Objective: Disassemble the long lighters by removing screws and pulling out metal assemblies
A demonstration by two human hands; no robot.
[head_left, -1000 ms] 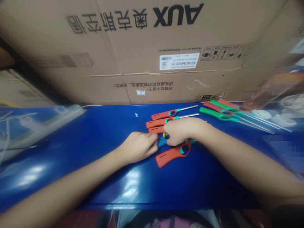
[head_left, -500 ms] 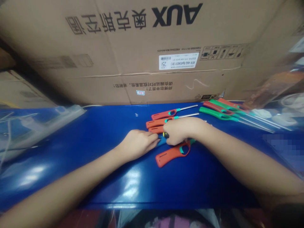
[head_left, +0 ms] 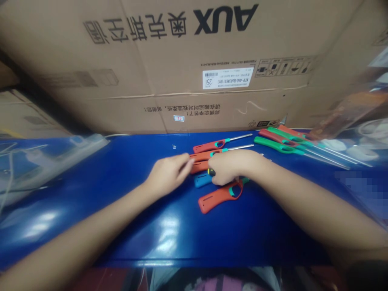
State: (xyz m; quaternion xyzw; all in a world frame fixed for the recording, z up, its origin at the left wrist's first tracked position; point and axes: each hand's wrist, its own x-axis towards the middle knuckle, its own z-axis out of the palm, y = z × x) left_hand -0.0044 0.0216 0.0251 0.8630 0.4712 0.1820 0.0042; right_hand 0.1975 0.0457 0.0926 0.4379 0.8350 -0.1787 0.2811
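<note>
Several long-nosed gas lighters lie side by side on the blue tabletop (head_left: 130,238). My left hand (head_left: 166,173) has its fingers curled at the handle end of an orange lighter (head_left: 201,156), touching it; a second orange lighter (head_left: 200,166) lies just below. My right hand (head_left: 226,165) is closed around a yellow-and-black tool handle (head_left: 211,172), most of it hidden by the fingers. Under that hand a blue lighter (head_left: 201,180) is partly covered. A red-orange lighter (head_left: 216,198) lies nearest me, and a red lighter (head_left: 209,146) is farthest back in the row.
A large cardboard box (head_left: 145,72) stands along the back. At the right lie several lighters, including a green lighter (head_left: 273,145), with metal tubes pointing right. Beside them is a blurred transparent bag (head_left: 348,109). Clear plastic packaging (head_left: 69,155) lies at the left.
My left hand has moved off the blue lighter, up and left to the orange lighters' handle ends. The blue handle end is now uncovered. My right hand has stayed in place.
</note>
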